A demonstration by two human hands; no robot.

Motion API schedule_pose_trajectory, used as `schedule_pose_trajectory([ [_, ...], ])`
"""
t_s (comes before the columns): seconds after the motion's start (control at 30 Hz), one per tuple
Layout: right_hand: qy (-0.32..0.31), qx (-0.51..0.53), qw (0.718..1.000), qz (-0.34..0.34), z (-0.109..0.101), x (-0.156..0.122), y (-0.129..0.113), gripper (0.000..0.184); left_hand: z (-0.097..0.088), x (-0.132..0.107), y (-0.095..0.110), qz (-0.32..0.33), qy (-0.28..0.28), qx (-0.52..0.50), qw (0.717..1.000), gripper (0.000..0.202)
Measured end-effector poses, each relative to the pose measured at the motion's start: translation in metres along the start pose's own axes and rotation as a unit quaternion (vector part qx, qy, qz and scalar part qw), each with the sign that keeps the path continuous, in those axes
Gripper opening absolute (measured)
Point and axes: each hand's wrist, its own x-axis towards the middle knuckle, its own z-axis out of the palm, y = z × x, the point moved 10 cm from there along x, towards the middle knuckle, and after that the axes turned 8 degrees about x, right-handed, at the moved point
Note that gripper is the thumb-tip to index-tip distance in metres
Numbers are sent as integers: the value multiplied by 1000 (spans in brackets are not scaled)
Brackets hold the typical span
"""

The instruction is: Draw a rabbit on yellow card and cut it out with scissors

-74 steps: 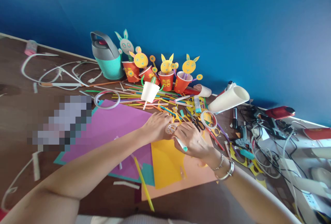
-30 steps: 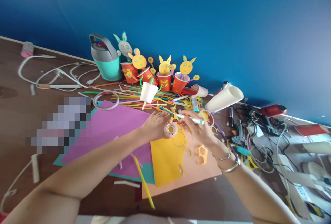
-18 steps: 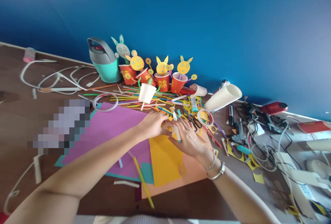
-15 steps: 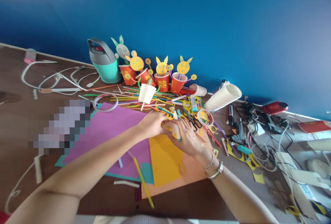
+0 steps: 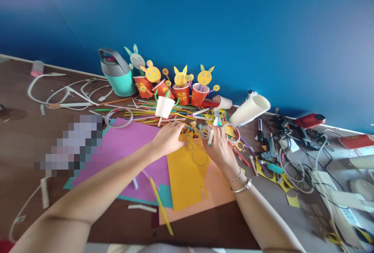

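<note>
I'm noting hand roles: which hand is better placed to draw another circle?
The right hand, probably: it holds the white pen and clear ring near the circles drawn on the yellow paper; the left hand shows no pen.

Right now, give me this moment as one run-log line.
left hand: at upper edge of yellow paper | right hand: holding white marker and clear ring | yellow paper: three drawn circles visible

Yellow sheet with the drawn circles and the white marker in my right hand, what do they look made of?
Yellow sheet: probably matte paper or thin card, lying flat without glare. White marker: likely plastic, judging by its straight, solid barrel; gloss is hard to tell.
</note>
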Motion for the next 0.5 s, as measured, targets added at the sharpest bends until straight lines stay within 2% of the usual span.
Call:
schedule_pose_trajectory([
  [0.07,0,2,1000,1,1,0,-1,34,5,-1,-1,-5,-24,14,1000,46],
  [0.17,-8,-2,1000,2,2,1,-2,31,10,-1,-1,-9,-35,39,999,49],
  [0.5,15,25,999,-20,5,-3,-2,38,9,0,1,15,-10,16,1000,44],
])
